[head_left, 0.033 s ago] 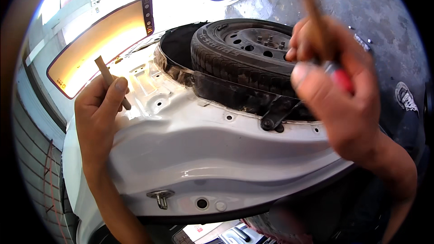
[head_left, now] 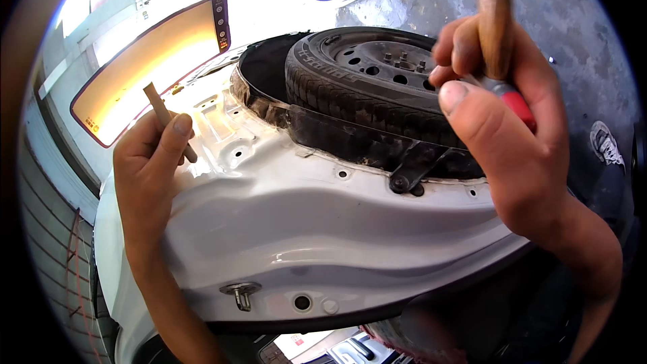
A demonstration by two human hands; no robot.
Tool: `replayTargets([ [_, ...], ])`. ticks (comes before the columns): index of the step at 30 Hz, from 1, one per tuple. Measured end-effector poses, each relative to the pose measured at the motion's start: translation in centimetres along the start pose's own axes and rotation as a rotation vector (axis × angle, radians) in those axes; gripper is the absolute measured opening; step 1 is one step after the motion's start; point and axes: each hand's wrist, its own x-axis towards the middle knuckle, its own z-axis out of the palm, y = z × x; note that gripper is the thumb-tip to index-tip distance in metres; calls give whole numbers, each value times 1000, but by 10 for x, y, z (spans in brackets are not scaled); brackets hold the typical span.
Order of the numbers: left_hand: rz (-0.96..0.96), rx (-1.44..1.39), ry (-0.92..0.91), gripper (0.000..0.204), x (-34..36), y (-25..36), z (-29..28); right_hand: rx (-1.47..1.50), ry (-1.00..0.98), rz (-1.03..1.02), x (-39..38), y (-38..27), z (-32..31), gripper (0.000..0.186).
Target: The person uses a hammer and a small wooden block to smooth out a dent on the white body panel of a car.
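Observation:
My left hand (head_left: 143, 175) is closed on a short, flat greyish bar (head_left: 156, 103), pinched between thumb and fingers. It hovers over the left side of a light grey car body panel (head_left: 377, 222), by a patch of glare. My right hand (head_left: 522, 155) is raised at the right, wrapped round a wooden-handled tool (head_left: 496, 23). The tool's upper end is blurred and cut off by the picture's top. A red and grey piece (head_left: 517, 106) shows in the same grip; what it belongs to is hidden. Beyond the right hand's fingers sits a spare wheel (head_left: 377, 71).
The wheel stands in a black well (head_left: 263, 74); a black bracket (head_left: 408, 172) is bolted at its rim. A glowing lamp panel (head_left: 155, 61) stands far left. A metal latch loop (head_left: 240, 291) juts from the near panel. A shoe (head_left: 606, 143) shows at right.
My right hand has shifted slightly right, and the wooden handle has swung more upright. My left hand and its bar have barely moved.

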Motion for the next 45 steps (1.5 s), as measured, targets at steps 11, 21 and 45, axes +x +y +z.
replayTargets([
  [11,28,134,-15,29,4,0,5,-168,-136,29,4,-1,-6,18],
  [21,33,105,-19,25,5,1,8,-361,-278,26,2,7,-8,15],
  [45,40,94,53,31,5,-2,10,-7,4,-21,3,9,7,14],
])
